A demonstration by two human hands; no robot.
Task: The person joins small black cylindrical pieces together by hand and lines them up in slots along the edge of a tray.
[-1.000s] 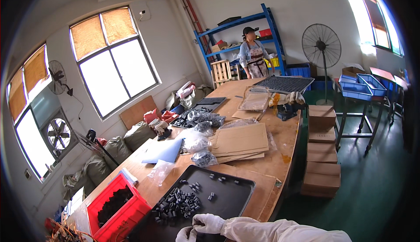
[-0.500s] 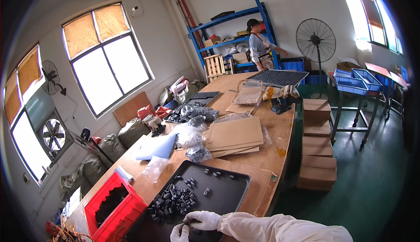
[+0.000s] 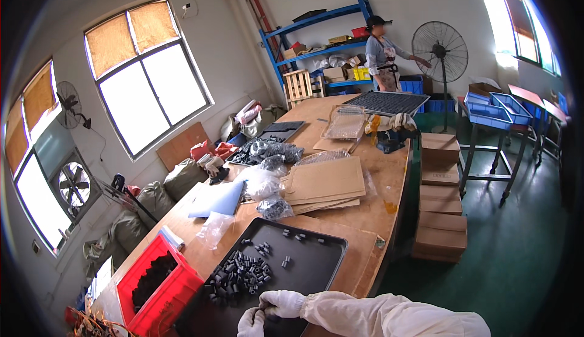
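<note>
Both my hands wear white gloves and meet above the near part of a black tray. My right hand pinches a small dark piece, mostly hidden by the fingers. My left hand closes on the same piece from below left, its fingertips touching those of the right. Just beyond the hands, many short black tube-shaped parts lie heaped in the tray. A few stand apart toward its far side. Left of the tray, a red bin holds a mass of small black pieces.
Past the tray lie flat cardboard sheets, plastic bags and a blue sheet. Brown cartons stand along the table's right side. A person stands at the far end by a blue shelf and a pedestal fan.
The person at the far end has moved right, toward the fan. My hands stay together over the tray, with only a slight shift of the fingers.
</note>
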